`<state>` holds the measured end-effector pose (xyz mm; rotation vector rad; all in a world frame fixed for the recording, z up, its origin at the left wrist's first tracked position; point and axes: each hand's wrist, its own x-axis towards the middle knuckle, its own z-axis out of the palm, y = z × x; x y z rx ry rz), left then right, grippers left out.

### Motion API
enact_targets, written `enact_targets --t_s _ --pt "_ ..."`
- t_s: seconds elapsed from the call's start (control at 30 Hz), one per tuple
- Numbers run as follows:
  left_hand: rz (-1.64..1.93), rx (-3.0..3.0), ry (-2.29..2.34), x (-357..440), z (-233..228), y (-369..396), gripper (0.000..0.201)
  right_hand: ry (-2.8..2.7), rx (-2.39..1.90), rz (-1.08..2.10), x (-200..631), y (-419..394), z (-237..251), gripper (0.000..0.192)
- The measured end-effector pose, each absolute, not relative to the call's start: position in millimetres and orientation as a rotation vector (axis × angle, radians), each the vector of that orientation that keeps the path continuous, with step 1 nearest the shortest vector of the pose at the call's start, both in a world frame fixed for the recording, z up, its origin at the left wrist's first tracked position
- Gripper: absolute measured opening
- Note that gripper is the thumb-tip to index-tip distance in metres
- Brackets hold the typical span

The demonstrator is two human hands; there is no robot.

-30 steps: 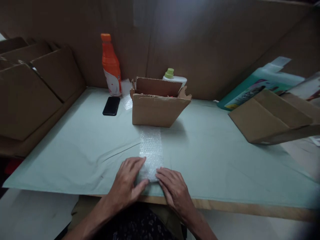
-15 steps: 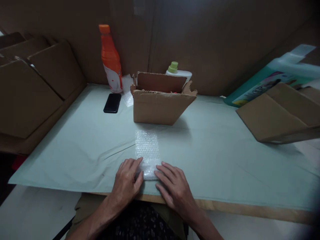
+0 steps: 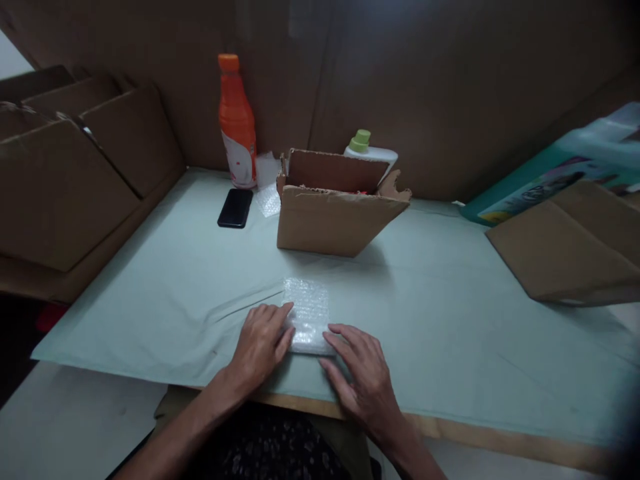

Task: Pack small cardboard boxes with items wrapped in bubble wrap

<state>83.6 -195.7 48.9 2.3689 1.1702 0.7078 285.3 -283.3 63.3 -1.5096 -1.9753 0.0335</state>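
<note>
A strip of clear bubble wrap lies on the cloth in front of me, its near end folded over into a thicker, flat bundle. What may be inside the fold cannot be made out. My left hand grips the bundle's left end, thumb at the near side and index finger stretched over the top. At the right end, my right hand has its fingertips on the far side and its thumb by the near edge. Just beyond the strip stands an open cardboard box with torn flaps, something red barely showing inside.
An orange bottle, a black phone and another bubble wrap piece are at the back left. A green-capped white bottle is behind the box. Cardboard boxes stand left; a teal jug and carton are right.
The near end of the bubble wrap has been folded farther away from me, so the flat strip is shorter. Both hands moved along with it. The whole view shifted slightly.
</note>
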Motion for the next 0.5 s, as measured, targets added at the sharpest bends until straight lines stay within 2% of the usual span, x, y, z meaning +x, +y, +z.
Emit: enact_targets --t_s 0.13,0.23,0.33,0.43,0.5 --pt "0.76 2.338 1.192 85.5 45.3 -190.7 0.034 -2.147 -1.51 -0.005 282.6 -272.0 56.3 0.032" --pt "0.87 2.099 1.195 73.9 46.1 -210.5 0.041 -2.118 -1.503 0.054 285.1 -268.1 55.2 0.028" --pt "0.912 1.542 1.254 62.1 50.0 -236.9 0.057 -1.98 -1.517 0.273 289.1 -271.6 60.0 0.026" --pt "0.833 0.945 1.129 60.8 54.6 -252.1 0.08 -1.741 -1.631 0.577 288.7 -275.4 69.2 0.025" --pt "0.781 0.75 1.038 65.7 56.1 -252.8 0.094 -1.628 -1.665 0.808 285.2 -276.2 75.0 0.027"
